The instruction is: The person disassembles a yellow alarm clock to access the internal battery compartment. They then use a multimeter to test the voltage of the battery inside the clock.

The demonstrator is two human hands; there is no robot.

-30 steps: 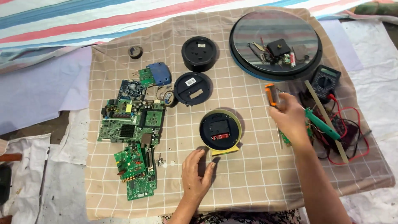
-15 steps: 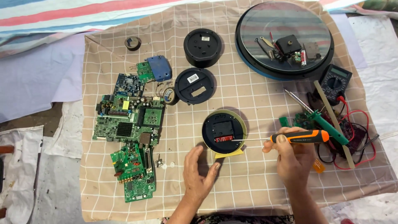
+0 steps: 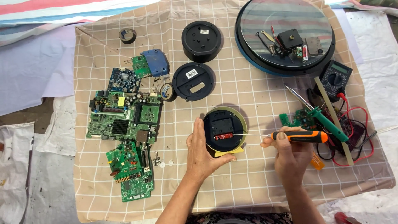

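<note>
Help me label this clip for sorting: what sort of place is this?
Probably an informal electronics repair spot: a checked cloth spread as a work surface, with loose green circuit boards, a multimeter and a soldering iron beside an opened round clock.
</note>
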